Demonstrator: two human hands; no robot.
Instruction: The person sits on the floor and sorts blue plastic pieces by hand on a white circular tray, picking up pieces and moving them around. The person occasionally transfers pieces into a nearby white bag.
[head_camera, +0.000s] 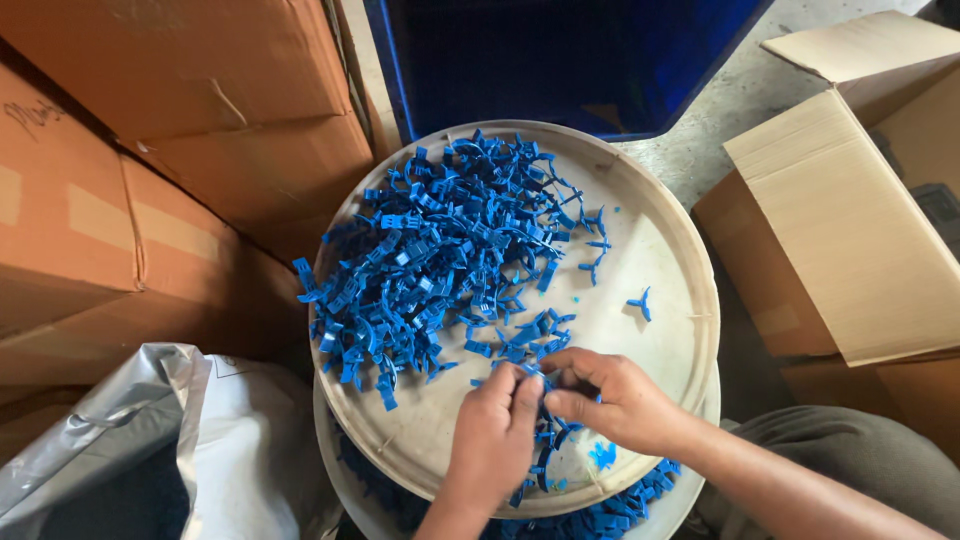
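Observation:
A round cream tray (668, 262) holds a big heap of small blue plastic parts (440, 250), thickest on its left half. At the tray's near edge my left hand (492, 436) and my right hand (610, 398) meet, fingertips together on a small blue plastic piece (532, 372) held between them. More blue parts lie under and around my hands. One blue part (640, 302) sits apart on the tray's right side.
A second round tub (690, 490) with blue parts sits under the tray. Cardboard boxes (170, 170) stack on the left, an open carton (850, 220) stands right, a dark blue bin (560, 60) behind. A silver-grey bag (160, 440) lies at lower left.

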